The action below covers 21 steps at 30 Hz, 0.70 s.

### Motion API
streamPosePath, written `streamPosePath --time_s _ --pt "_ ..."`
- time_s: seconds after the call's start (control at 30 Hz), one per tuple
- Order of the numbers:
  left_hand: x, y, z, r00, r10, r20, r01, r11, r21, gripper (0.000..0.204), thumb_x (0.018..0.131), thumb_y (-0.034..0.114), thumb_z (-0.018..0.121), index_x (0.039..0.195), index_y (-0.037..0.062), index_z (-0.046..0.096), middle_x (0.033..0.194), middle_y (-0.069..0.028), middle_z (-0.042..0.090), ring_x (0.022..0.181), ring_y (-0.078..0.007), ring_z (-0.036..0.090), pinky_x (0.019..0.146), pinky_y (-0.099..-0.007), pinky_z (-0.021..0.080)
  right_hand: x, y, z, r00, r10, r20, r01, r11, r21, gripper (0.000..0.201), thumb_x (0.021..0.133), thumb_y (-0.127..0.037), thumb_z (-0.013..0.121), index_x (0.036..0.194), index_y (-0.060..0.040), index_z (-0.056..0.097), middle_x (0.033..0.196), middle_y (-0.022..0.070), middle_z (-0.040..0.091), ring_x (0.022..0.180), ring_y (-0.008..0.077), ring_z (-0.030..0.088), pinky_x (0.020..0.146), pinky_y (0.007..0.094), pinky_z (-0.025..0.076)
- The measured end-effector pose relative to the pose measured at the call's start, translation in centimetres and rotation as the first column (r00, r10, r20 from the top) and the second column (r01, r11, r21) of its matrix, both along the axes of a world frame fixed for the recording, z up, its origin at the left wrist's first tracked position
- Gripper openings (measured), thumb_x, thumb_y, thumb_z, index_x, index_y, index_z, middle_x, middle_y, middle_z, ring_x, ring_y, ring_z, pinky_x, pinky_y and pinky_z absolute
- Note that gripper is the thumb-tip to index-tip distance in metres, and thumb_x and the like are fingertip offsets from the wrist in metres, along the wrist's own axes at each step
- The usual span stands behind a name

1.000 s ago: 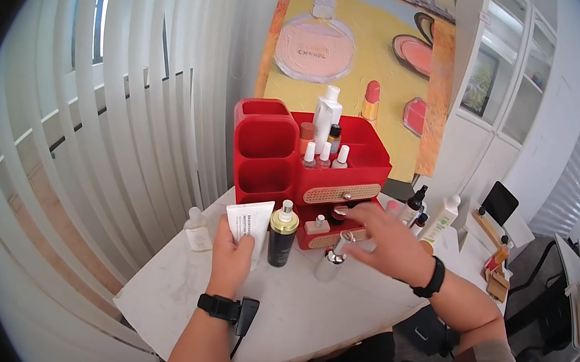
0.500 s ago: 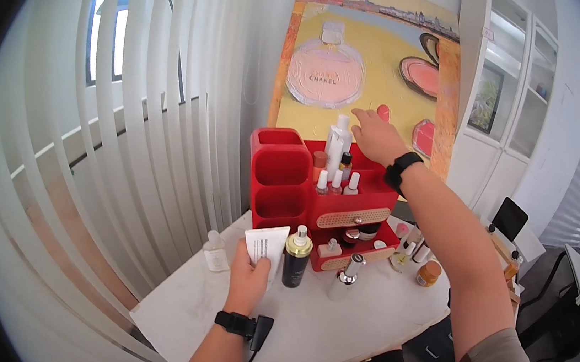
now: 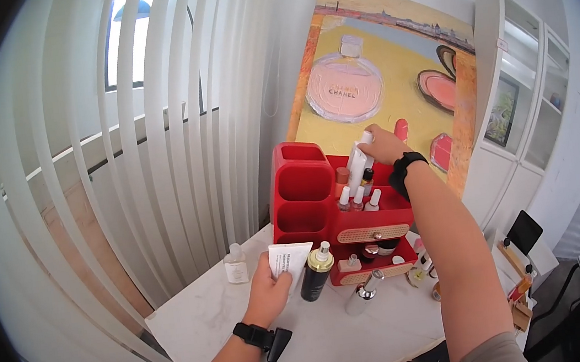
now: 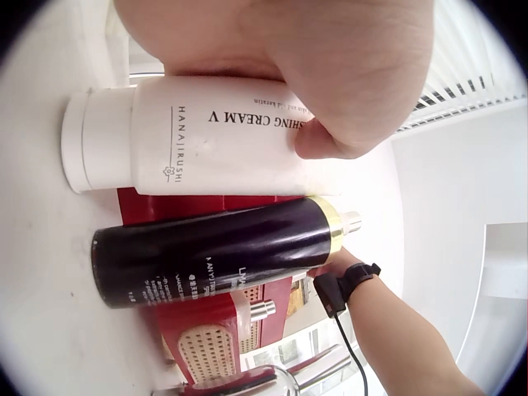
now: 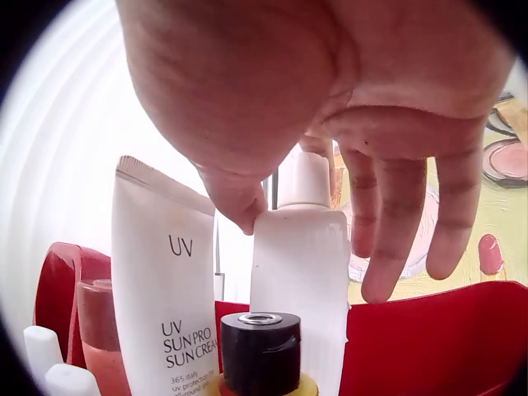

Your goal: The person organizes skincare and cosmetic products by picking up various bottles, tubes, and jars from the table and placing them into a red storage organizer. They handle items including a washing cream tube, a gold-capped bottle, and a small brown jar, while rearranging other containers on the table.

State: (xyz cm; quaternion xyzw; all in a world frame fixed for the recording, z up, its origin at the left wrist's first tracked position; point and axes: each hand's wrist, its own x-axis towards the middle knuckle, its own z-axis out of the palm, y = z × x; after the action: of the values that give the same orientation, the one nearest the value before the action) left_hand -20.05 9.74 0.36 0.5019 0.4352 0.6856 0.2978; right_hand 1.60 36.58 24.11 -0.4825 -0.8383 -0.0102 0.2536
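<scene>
My left hand point(image 3: 267, 296) grips a white cream tube point(image 4: 219, 148), which stands cap down on the white table. Close beside it stands a dark bottle point(image 3: 315, 278) with a gold collar. Over the red organizer point(image 3: 279, 200), my right hand point(image 3: 387, 145) pinches the upper end of a white bottle point(image 5: 301, 256). Its thumb lies at the bottle's shoulder and a finger passes behind the cap, while the other fingers hang apart from it. In the same compartment are a white UV sun cream tube point(image 5: 157, 247), a black-capped bottle point(image 5: 261, 351) and several white-capped nail polish bottles point(image 3: 359, 199).
The organizer's lower drawer point(image 3: 372, 274) is pulled out, with small cosmetics inside. In front stands a silver-capped bottle point(image 3: 366, 292). A small clear bottle point(image 3: 236, 267) stands at the left, near the vertical blinds point(image 3: 174, 165). More bottles point(image 3: 420, 272) are partly behind my right forearm.
My right hand has gone from above the silver-capped bottle up to the organizer's top and onto the white bottle. The left hand keeps hold of the cream tube. The head view has shifted.
</scene>
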Motion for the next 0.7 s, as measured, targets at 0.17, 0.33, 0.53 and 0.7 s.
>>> streamPosePath --time_s 0.17,0.33,0.53,0.7 --pt "-0.1 0.0 0.0 1.000 0.005 -0.018 -0.005 1.000 -0.016 0.034 0.089 0.004 0.055 0.123 0.0016 0.052 0.106 -0.0106 0.064 0.095 -0.0161 0.064 0.081 -0.0311 0.052 0.0 -0.2 -0.4 0.999 -0.043 0.003 0.042 0.999 0.033 0.063 0.086 -0.032 0.073 0.135 -0.0005 0.050 0.116 0.0288 0.068 0.109 0.0416 0.067 0.094 0.0448 0.053" --pt "0.0 0.2 0.0 0.999 0.013 -0.035 -0.012 1.000 0.019 0.034 0.089 0.004 0.055 0.122 0.0015 0.052 0.105 -0.0113 0.064 0.094 -0.0174 0.064 0.081 -0.0317 0.052 0.2 -0.2 -1.4 0.998 -0.055 -0.015 0.056 0.994 0.096 0.064 0.085 -0.030 0.073 0.136 -0.0016 0.047 0.113 0.0287 0.069 0.107 0.0425 0.067 0.093 0.0461 0.053" --pt "0.1 -0.1 0.3 0.999 0.023 -0.035 -0.024 0.999 -0.023 0.035 0.089 0.005 0.055 0.123 0.0010 0.052 0.105 -0.0120 0.065 0.094 -0.0177 0.065 0.081 -0.0320 0.052 1.4 -2.0 1.0 0.990 -0.068 -0.124 0.095 0.970 0.224 0.065 0.085 -0.030 0.073 0.138 -0.0043 0.045 0.113 0.0286 0.069 0.107 0.0435 0.067 0.093 0.0485 0.053" --pt "-0.2 0.1 -0.1 0.998 0.038 -0.044 -0.037 0.999 0.011 0.037 0.089 0.004 0.055 0.126 0.0012 0.052 0.106 -0.0111 0.066 0.093 -0.0170 0.064 0.081 -0.0318 0.052 4.1 -6.0 5.7 0.978 -0.062 -0.199 0.123 0.943 0.310 0.064 0.085 -0.031 0.073 0.138 -0.0049 0.046 0.114 0.0284 0.068 0.106 0.0427 0.067 0.092 0.0479 0.052"
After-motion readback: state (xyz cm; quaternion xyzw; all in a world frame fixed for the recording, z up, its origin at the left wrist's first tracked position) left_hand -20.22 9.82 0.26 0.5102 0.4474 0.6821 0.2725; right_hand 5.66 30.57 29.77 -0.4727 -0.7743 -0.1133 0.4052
